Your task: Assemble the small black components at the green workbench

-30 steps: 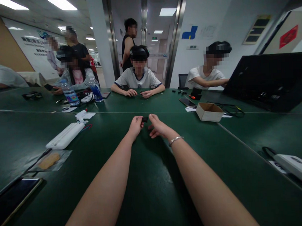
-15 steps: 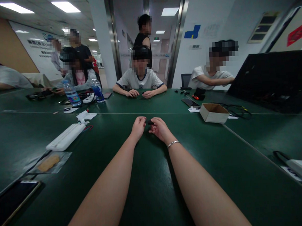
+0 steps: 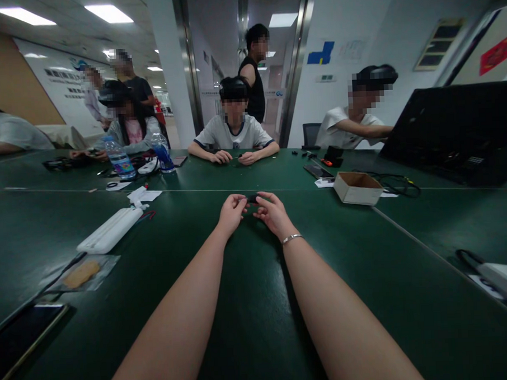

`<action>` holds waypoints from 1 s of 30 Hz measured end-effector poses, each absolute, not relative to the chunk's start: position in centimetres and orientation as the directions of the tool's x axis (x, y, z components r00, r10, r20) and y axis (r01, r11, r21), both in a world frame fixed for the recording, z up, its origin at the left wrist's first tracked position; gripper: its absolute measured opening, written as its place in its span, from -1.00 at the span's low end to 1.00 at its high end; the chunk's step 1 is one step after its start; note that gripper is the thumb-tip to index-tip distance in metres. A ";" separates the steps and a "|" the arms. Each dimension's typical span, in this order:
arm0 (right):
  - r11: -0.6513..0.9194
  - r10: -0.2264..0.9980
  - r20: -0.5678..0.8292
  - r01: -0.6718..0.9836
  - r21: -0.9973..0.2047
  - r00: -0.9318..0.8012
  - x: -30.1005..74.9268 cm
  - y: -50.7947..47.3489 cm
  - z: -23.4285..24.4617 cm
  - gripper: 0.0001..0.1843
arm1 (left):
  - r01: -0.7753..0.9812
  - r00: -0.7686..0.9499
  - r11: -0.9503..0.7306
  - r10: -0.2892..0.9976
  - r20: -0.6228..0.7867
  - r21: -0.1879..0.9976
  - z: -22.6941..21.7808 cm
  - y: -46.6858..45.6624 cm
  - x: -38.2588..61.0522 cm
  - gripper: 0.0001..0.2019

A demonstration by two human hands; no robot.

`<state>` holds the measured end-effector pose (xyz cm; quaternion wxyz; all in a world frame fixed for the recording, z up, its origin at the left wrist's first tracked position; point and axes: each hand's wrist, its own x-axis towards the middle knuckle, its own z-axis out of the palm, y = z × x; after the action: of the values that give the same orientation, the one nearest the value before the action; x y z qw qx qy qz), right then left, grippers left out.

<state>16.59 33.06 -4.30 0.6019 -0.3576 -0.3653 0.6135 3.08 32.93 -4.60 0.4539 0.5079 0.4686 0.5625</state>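
Note:
Both my arms reach out over the dark green table [image 3: 250, 302]. My left hand [image 3: 231, 212] and my right hand [image 3: 271, 213] meet at the middle of the table, fingers curled in a pinch. Between the fingertips sits a small black object [image 3: 252, 199], held from both sides. It is too small to make out in detail. A thin silver bracelet [image 3: 291, 239] circles my right wrist.
A white power strip [image 3: 110, 230] and a bagged snack [image 3: 81, 274] lie at left, a phone [image 3: 20, 340] at the near left edge. An open cardboard box [image 3: 357, 187] and cables sit at right, beside a black laptop [image 3: 452, 131]. Several people sit across the table; water bottles [image 3: 118, 157] stand there.
My hands have drawn closer together around the small black object. The person standing in the doorway has walked to the right. The view shifted slightly.

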 end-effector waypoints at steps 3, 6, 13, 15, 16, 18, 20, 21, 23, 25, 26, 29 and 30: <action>-0.011 1.000 0.002 -0.476 -0.879 -0.027 16.7 33.1 -4.2 -0.74 | -0.036 -0.069 -0.159 0.985 0.156 0.987 -4.6 32.9 3.0 -0.74; -0.028 0.999 -0.006 -0.475 -0.880 -0.047 16.7 33.1 -4.2 -0.75 | -0.036 -0.071 -0.162 0.985 0.159 0.986 -4.5 32.7 2.9 -0.76; -0.034 0.996 0.008 -0.458 -0.889 -0.091 16.6 32.9 -4.2 -0.74 | -0.036 -0.080 -0.150 0.986 0.146 0.988 -4.3 32.5 3.0 -0.72; -0.030 0.995 0.017 -0.458 -0.888 -0.099 16.6 32.8 -4.2 -0.73 | -0.035 -0.083 -0.143 0.987 0.140 0.989 -4.4 32.6 2.9 -0.70; -0.027 0.995 0.022 -0.460 -0.888 -0.102 16.6 32.8 -4.3 -0.72 | -0.032 -0.089 -0.138 0.987 0.135 0.990 -4.5 32.7 2.9 -0.69; -0.026 0.993 0.028 -0.458 -0.889 -0.110 16.6 32.9 -4.3 -0.73 | -0.020 -0.104 -0.131 0.986 0.128 0.991 -4.8 32.9 2.7 -0.65; -0.029 0.991 0.033 -0.448 -0.894 -0.131 16.6 33.0 -4.4 -0.73 | 0.010 -0.122 -0.134 0.983 0.134 0.991 -5.1 33.2 2.6 -0.61; -0.032 0.989 0.037 -0.443 -0.896 -0.146 16.6 33.0 -4.5 -0.72 | 0.037 -0.127 -0.136 0.982 0.139 0.990 -5.2 33.3 2.6 -0.58; -0.032 0.983 0.051 -0.439 -0.898 -0.176 16.7 33.1 -4.6 -0.70 | 0.110 -0.135 -0.137 0.979 0.151 0.985 -5.4 33.5 2.5 -0.53; -0.031 0.978 0.064 -0.440 -0.898 -0.198 16.8 33.3 -4.7 -0.67 | 0.193 -0.145 -0.133 0.976 0.162 0.972 -5.4 33.5 2.6 -0.49; -0.031 0.976 0.068 -0.439 -0.898 -0.208 16.8 33.3 -4.8 -0.65 | 0.227 -0.151 -0.127 0.975 0.164 0.965 -5.3 33.5 2.6 -0.47; -0.021 0.965 0.093 -0.430 -0.902 -0.243 17.0 33.4 -4.9 -0.59 | 0.275 -0.168 -0.106 0.973 0.156 0.956 -5.2 33.5 2.5 -0.44; -0.013 0.960 0.109 -0.427 -0.904 -0.260 17.1 33.4 -4.9 -0.57 | 0.274 -0.167 -0.101 0.974 0.151 0.956 -5.2 33.6 2.4 -0.44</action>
<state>17.05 33.40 -4.93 0.5341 -0.2916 -0.4563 0.6493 2.42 33.55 -5.19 0.3470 0.5440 0.5734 0.5048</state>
